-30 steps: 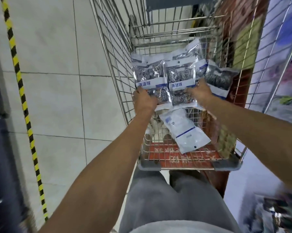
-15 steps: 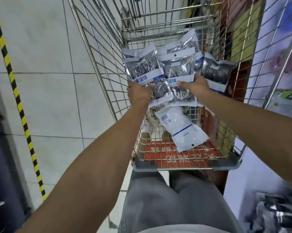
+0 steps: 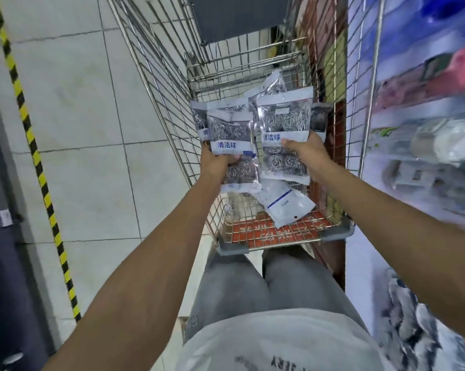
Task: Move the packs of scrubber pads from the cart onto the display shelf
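Both hands are up over the wire cart point(image 3: 156, 84). The left hand point(image 3: 216, 166) grips a fanned bunch of scrubber packs point(image 3: 230, 137); the right hand point(image 3: 307, 153) pinches another bunch point(image 3: 283, 124). The slick film could slide and the back packs drop. One white pack point(image 3: 284, 203) lies in the basket. The display shelf point(image 3: 426, 153) to the right is blurred, probably full.
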A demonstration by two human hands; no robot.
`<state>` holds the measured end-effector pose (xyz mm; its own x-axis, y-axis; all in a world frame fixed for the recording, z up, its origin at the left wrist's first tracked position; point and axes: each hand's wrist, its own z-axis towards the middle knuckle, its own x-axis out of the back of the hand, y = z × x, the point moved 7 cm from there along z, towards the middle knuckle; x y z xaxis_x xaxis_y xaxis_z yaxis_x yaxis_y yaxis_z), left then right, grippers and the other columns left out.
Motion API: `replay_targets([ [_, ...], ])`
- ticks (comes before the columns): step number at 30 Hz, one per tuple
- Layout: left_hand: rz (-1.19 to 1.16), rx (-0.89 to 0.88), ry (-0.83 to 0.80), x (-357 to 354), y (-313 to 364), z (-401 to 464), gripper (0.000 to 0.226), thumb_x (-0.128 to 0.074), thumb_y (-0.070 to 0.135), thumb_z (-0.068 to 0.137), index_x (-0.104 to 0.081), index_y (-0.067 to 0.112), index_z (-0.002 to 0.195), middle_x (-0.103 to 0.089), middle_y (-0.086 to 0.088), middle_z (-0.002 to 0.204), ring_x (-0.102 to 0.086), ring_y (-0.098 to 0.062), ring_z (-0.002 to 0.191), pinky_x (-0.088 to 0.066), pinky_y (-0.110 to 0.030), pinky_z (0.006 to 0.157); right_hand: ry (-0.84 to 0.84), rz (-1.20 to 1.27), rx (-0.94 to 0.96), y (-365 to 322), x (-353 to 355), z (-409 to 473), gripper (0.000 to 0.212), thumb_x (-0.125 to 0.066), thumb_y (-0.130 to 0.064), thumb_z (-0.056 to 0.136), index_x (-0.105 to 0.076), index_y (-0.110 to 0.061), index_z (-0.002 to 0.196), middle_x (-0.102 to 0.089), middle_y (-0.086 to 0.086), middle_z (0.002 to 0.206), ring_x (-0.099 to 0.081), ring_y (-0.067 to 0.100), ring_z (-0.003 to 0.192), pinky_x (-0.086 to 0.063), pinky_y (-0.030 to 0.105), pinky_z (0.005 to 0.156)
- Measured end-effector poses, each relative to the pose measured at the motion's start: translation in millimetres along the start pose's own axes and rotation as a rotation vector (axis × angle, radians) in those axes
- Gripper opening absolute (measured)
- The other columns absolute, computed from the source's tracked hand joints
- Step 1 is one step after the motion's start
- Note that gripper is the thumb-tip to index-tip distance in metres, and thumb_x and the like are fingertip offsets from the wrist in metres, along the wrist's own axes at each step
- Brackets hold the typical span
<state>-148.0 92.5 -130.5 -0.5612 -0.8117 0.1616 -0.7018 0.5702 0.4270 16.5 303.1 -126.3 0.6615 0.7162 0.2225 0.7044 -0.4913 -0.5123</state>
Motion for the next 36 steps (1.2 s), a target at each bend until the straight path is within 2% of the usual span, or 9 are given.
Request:
replay_targets([
  [7,0.103,-0.121,-0.133,25.1,37.0,-102.1,0.040,-0.077,-0.004,0.083,-0.066,0.014,0.117,-0.079,-0.004,0.107,-0.075,-0.026,0.102,-0.060,-0.055,0.093,0.057,0.165,0.068,-8.0,25.8,-117.6,0.049,-0.080,-0.032,0.087,-0.059,-0.017,0.129,-0.068,0.001,0.128,-0.058,0.023,0.119,-0.038,0.041,0.107],
  [12,0.124,-0.213,-0.240,46.0,50.1,-154.9,0.044,-0.077,0.000,0.079,-0.065,0.015,0.118,-0.078,-0.007,0.108,-0.073,-0.033,0.105,-0.055,-0.061,0.097,0.134,0.238,0.129,0.2,32.8,-207.1,0.018,-0.079,-0.024,0.087,-0.067,-0.023,0.102,-0.073,-0.006,0.098,-0.067,0.019,0.096,-0.046,0.031,0.084],
  [15,0.184,-0.285,-0.356,52.3,53.9,-177.5,0.039,-0.075,-0.001,0.080,-0.065,0.015,0.114,-0.077,-0.014,0.109,-0.071,-0.042,0.107,-0.055,-0.064,0.096,0.272,0.343,0.152,22.9,30.6,-256.9,0.021,-0.078,-0.020,0.089,-0.062,-0.025,0.101,-0.068,-0.011,0.096,-0.062,0.009,0.090,-0.043,0.023,0.073],
  [22,0.330,-0.339,-0.538,62.0,32.7,-230.6,0.031,-0.070,-0.005,0.088,-0.065,0.014,0.113,-0.080,-0.008,0.101,-0.075,-0.033,0.102,-0.058,-0.055,0.094,0.473,0.623,0.214,114.0,16.6,-348.5,0.048,-0.078,-0.024,0.089,-0.050,-0.029,0.128,-0.065,-0.013,0.120,-0.061,0.012,0.113,-0.042,0.033,0.101],
  [24,0.390,-0.358,-0.594,60.6,23.5,-248.7,0.030,-0.068,-0.007,0.090,-0.064,0.014,0.111,-0.080,-0.003,0.094,-0.077,-0.021,0.090,-0.059,-0.050,0.090,0.539,0.692,0.194,136.6,13.3,-375.6,0.077,-0.080,-0.040,0.087,-0.037,-0.023,0.149,-0.056,-0.011,0.136,-0.053,0.014,0.124,-0.037,0.034,0.107],
  [26,0.455,-0.360,-0.603,61.4,10.7,-256.6,0.033,-0.072,-0.003,0.088,-0.064,0.013,0.116,-0.080,-0.003,0.100,-0.076,-0.024,0.098,-0.058,-0.052,0.093,0.591,0.724,0.190,159.0,9.9,-396.3,0.102,-0.085,-0.059,0.072,-0.034,-0.025,0.154,-0.055,-0.006,0.145,-0.054,0.017,0.127,-0.039,0.039,0.110],
  [27,0.476,-0.356,-0.612,60.4,2.9,-261.4,0.036,-0.074,-0.001,0.087,-0.064,0.013,0.119,-0.079,-0.005,0.104,-0.075,-0.029,0.103,-0.059,-0.053,0.093,0.627,0.759,0.178,173.4,9.4,-406.1,0.102,-0.087,-0.063,0.068,-0.039,-0.025,0.150,-0.059,-0.004,0.142,-0.057,0.019,0.126,-0.043,0.042,0.110],
  [31,0.557,-0.352,-0.666,39.5,-28.6,-291.3,0.033,-0.074,-0.002,0.087,-0.066,0.018,0.111,-0.079,-0.008,0.103,-0.074,-0.035,0.103,-0.061,-0.055,0.088,0.763,0.908,0.152,227.5,9.2,-448.9,0.055,-0.082,-0.035,0.085,-0.053,-0.025,0.131,-0.068,-0.006,0.120,-0.062,0.015,0.112,-0.049,0.037,0.093],
  [36,0.725,-0.339,-0.791,7.7,-90.0,-343.2,0.031,-0.075,0.005,0.089,-0.061,0.026,0.106,-0.076,-0.010,0.110,-0.073,-0.028,0.097,-0.063,-0.049,0.079,0.935,1.095,0.124,310.0,4.7,-504.2,0.070,-0.079,-0.032,0.089,-0.043,-0.018,0.147,-0.055,-0.006,0.127,-0.051,0.021,0.120,-0.038,0.037,0.103],
])
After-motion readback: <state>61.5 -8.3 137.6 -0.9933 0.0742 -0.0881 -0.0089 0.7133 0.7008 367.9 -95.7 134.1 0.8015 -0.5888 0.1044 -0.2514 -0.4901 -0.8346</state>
